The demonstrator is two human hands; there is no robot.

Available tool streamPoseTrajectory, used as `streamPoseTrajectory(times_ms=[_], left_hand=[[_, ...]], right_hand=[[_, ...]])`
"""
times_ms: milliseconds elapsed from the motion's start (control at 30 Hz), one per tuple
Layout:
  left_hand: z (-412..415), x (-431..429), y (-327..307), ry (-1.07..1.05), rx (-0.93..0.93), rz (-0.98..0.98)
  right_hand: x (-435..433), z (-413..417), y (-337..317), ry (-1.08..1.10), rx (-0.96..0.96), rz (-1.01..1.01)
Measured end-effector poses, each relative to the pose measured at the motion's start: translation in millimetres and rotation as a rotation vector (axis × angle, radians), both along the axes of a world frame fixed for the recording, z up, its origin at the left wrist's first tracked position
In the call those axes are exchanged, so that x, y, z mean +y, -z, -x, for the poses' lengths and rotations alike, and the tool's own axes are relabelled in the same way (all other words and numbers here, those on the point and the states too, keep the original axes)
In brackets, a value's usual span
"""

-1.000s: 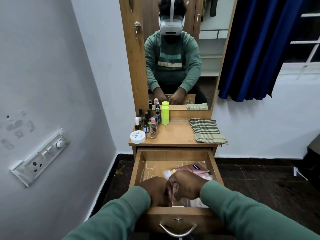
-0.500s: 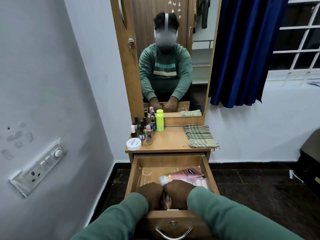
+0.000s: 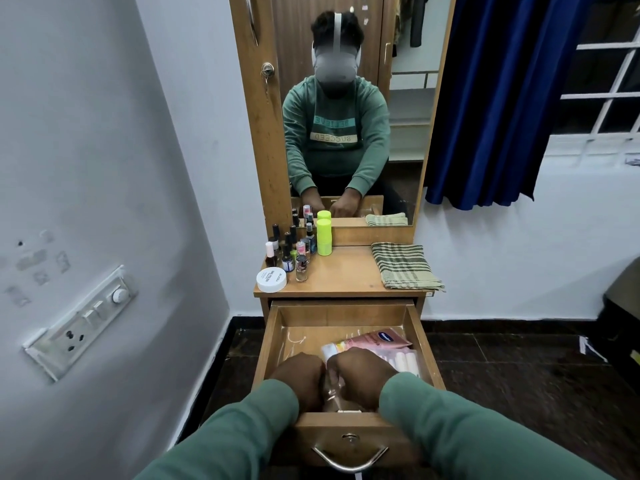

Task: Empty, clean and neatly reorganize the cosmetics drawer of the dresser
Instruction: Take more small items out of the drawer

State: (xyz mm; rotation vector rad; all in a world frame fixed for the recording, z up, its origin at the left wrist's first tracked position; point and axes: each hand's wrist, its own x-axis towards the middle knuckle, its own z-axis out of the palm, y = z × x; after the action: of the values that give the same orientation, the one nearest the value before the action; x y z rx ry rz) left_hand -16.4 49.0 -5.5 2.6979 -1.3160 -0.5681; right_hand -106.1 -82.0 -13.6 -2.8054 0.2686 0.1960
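Brown wood makes the dresser, and its drawer [image 3: 346, 315] stands pulled out over the dark floor [image 3: 519, 375]. Both hands are inside it at the front wall, knuckles up and close together: the left hand [image 3: 299, 379] and the right hand [image 3: 360, 377], with something clear and shiny between them. The fingers point down and are hidden, so I cannot tell what each holds. Behind the right hand a pink tube [image 3: 377, 339] lies flat near the drawer's right wall. On the top [image 3: 346, 275] stand small bottles [image 3: 287, 252], a white jar [image 3: 272, 279] and a green bottle [image 3: 324, 237] at the left, a folded cloth [image 3: 403, 266] at the right. A mirror [image 3: 405, 109] rises behind, a blue curtain [image 3: 491, 98] hangs beside it, and a switch plate [image 3: 81, 323] sits on the grey wall [image 3: 86, 150].
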Motion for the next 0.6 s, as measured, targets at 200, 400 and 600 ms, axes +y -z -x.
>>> streamPoseTrajectory(times_ms=[200,400,600], left_hand=[[-8.9,13.9,-11.3,-0.166,0.117,0.162],[-13.3,10.8,-48.0,-0.164,0.141,0.363],[-21.3,-9.2,-88.8,-0.286,0.194,0.685]], right_hand=[[-10.1,0.9,-12.0,0.117,-0.102,-0.265],[-17.1,3.8,-41.4,0.138,-0.244,-0.305],[-29.4,-11.9,-68.9,0.173,-0.374,-0.453]])
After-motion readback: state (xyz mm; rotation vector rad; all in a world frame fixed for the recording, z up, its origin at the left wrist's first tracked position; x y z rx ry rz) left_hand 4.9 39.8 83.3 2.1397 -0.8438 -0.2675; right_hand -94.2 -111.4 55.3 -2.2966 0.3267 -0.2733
